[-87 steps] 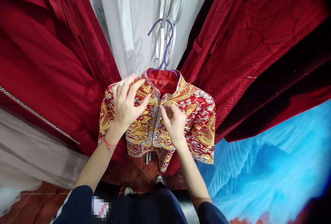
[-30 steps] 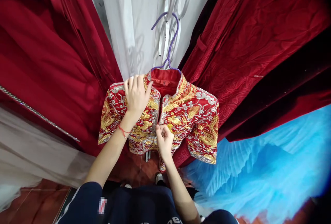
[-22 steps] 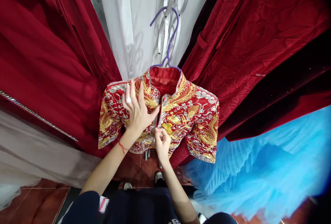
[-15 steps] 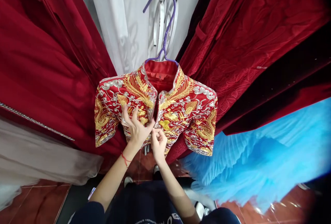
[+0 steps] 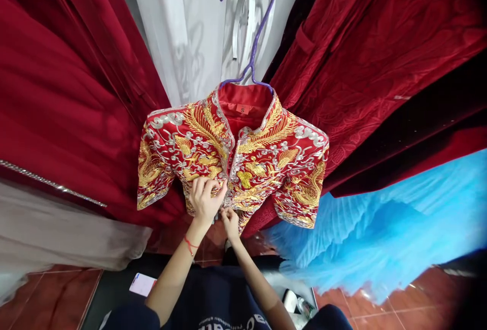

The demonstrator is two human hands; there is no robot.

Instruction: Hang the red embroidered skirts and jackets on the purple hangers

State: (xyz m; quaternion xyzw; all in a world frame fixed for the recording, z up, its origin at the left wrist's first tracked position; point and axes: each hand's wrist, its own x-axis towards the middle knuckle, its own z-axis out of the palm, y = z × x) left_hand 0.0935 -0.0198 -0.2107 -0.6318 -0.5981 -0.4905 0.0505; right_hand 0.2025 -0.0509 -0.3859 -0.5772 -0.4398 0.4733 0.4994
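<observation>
A short-sleeved red jacket (image 5: 262,155) with gold and silver embroidery and a stand-up collar hangs from a purple hanger (image 5: 262,25). Its front is parted from the collar down toward my hands. My left hand (image 5: 207,199) has its fingers curled on the lower front, its thumb against the edge of the opening. Lower down and to the right, my right hand (image 5: 230,223) pinches at the jacket's front edge near the hem. The exact bit between its fingertips is too small to make out. A red string bracelet (image 5: 190,245) circles my left wrist.
Dark red garments hang at the left (image 5: 76,91) and right (image 5: 365,66). A blue pleated skirt (image 5: 388,228) spreads at the lower right, pale tulle (image 5: 68,223) at the lower left. A phone-like white item (image 5: 142,284) lies beside my left arm. White scrolled metal (image 5: 243,20) stands behind the hanger.
My right hand has moved down the jacket's front edge. My left hand has shifted lower, its spread fingers now curled in. The jacket and hanger appear slightly further right.
</observation>
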